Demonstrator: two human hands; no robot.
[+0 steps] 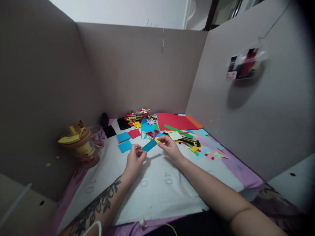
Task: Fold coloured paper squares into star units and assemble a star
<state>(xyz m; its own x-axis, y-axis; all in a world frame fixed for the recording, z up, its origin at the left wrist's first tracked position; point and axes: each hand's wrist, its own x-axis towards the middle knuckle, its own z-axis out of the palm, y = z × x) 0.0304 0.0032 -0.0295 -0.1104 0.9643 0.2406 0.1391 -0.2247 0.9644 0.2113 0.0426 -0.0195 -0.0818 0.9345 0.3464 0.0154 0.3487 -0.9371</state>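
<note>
Both hands hold a folded blue paper strip (149,145) just above a white mat (147,186). My left hand (135,160) pinches its lower left end. My right hand (169,146) pinches the upper right end, where a bit of yellow paper shows at the fingertips. Two blue paper squares (124,141) and a red square (134,133) lie on the mat just left of the hands.
A heap of folded paper stars (139,117) sits at the back, beside red and orange sheets (176,122). A yellow-black utility knife (190,141) lies among coloured scraps on the right. A yellow jar-like container (78,144) stands at the left. Grey partition walls enclose the desk.
</note>
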